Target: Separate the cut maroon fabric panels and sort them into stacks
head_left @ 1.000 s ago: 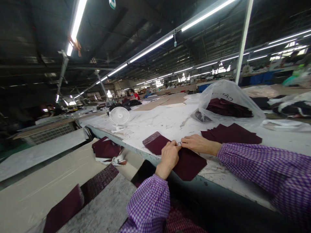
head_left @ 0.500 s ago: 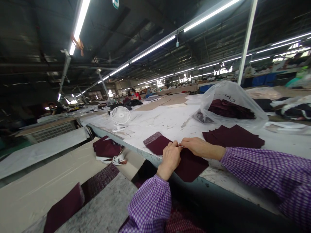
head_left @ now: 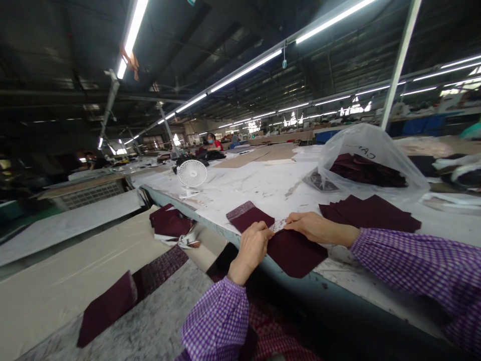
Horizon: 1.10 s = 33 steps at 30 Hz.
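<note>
At the left, one maroon cloth piece lies on a grey surface, joined or just touching a speckled dark strip; I cannot tell which. Beyond is a maroon bundle with white bands. A small white fan stands on the white table. Next is a banded piece, plain maroon with a grey speckled band at its far end.

The left hand, with fingers bent and nearly closed, pinches the upper left edge of a dark maroon panel. This panel is at the table's front edge: flat, plain, matt, with slanted lower corners. The right hand pinches its top edge with thumb and fingertips together, the palm lowered.

Further right, a fanned maroon stack lies before a clear plastic bag. Black letters are on the bag; "CA" seems readable, the rest is too blurred.
</note>
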Available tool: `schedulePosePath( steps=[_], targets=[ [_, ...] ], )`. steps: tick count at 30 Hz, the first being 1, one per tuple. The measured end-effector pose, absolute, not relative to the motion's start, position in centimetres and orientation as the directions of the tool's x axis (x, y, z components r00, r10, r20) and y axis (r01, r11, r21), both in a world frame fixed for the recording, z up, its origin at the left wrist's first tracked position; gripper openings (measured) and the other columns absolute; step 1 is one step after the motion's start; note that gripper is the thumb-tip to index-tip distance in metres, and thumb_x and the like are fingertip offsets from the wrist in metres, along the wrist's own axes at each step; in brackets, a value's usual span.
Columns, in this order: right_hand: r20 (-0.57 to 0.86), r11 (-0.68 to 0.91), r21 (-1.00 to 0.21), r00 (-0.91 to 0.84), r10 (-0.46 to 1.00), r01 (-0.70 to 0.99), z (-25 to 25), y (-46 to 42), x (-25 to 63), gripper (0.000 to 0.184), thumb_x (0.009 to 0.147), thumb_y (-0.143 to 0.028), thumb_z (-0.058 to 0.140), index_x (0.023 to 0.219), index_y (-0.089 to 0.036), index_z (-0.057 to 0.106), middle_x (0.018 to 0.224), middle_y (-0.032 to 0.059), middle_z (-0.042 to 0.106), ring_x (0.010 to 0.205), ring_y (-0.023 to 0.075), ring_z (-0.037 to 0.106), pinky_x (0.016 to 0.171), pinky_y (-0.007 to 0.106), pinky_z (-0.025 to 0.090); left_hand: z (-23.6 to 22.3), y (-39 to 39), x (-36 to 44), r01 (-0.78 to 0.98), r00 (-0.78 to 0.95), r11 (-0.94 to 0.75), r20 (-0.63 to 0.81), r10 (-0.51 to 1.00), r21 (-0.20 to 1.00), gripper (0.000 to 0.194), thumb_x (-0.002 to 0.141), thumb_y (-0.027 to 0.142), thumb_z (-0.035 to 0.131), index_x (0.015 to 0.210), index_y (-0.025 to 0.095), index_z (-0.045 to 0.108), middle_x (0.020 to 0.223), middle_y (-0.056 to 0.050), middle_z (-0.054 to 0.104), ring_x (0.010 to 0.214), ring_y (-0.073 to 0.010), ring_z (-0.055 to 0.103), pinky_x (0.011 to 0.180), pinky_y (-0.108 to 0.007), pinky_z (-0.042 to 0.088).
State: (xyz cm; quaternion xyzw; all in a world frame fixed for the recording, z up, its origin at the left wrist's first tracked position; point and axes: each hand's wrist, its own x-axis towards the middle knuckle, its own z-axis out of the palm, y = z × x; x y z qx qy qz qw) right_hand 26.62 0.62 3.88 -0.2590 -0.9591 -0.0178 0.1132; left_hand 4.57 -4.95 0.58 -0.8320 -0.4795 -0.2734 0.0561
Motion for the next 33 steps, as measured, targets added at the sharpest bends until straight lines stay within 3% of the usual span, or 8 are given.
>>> schedulePosePath(
  steps=[7,13,18,23,28,33],
  targets=[
    [0.008,0.84,0.259,-0.871,0.492,0.477,5.9,-0.7,25.0,0.053,0.079,-0.003,0.042,0.122,-0.028,0.058,0.097,0.0085,0.06,0.078,0.0167,0.06,0.067,0.026,0.041,0.5,-5.1,4.6,0.828,0.47,-0.56,0.504,0.724,0.033,0.027,0.093,0.018,0.04,0.086,0.021,0.066,0.083,-0.003,0.057,0.079,-0.0155,0.049,0.072,-0.028,0.04],
    [-0.043,0.832,0.341,-0.877,0.479,0.437,6.5,-1.0,24.3,0.059,0.08,-0.004,0.041,0.132,-0.031,0.05,0.091,0.0083,0.059,0.071,0.0159,0.057,0.061,0.025,0.037,0.2,-5.6,3.4,0.861,0.333,-0.481,0.528,0.781,0.169,0.015,0.09,0.021,0.049,0.09,0.019,0.064,0.087,-0.003,0.059,0.084,-0.0173,0.05,0.076,-0.03,0.041],
    [-0.032,0.838,0.372,-0.897,0.441,0.399,6.5,-1.6,23.6,0.062,0.08,-0.004,0.04,0.134,-0.032,0.047,0.087,0.0079,0.058,0.059,0.0119,0.052,0.055,0.024,0.033,0.4,-6.3,2.8,0.863,0.412,-0.503,0.51,0.755,0.048,0.024,0.093,0.023,0.041,0.086,0.02,0.064,0.084,-0.004,0.057,0.084,-0.0181,0.049,0.076,-0.032,0.039],
    [0.038,0.853,0.319,-0.905,0.423,0.413,5.9,-1.8,23.5,0.061,0.079,-0.003,0.04,0.132,-0.031,0.051,0.087,0.0083,0.059,0.062,0.0133,0.054,0.057,0.024,0.037,0.4,-6.4,3.1,0.864,0.353,-0.484,0.52,0.778,0.138,0.02,0.093,0.023,0.044,0.087,0.019,0.063,0.085,-0.003,0.057,0.083,-0.0171,0.049,0.075,-0.03,0.04],
    [0.109,0.855,0.043,-0.853,0.51,0.516,5.9,0.2,25.7,0.055,0.086,-0.009,0.038,0.138,-0.025,0.043,0.102,0.0087,0.065,0.085,0.0181,0.061,0.073,0.027,0.045,0.2,-6.2,3.2,0.874,0.335,-0.465,0.519,0.786,0.141,0.02,0.092,0.02,0.043,0.084,0.019,0.062,0.085,-0.003,0.058,0.083,-0.0174,0.049,0.077,-0.03,0.039],
    [0.28,0.799,-0.012,-0.765,0.58,0.601,7.1,1.6,26.4,0.043,0.087,-0.013,0.037,0.125,-0.016,0.057,0.114,0.0116,0.064,0.103,0.0235,0.058,0.088,0.035,0.044,0.3,-5.7,3.9,0.901,0.247,-0.394,0.533,0.81,0.182,0.019,0.092,0.019,0.044,0.083,0.019,0.061,0.084,-0.002,0.057,0.084,-0.0171,0.05,0.077,-0.03,0.039]
  ],
)
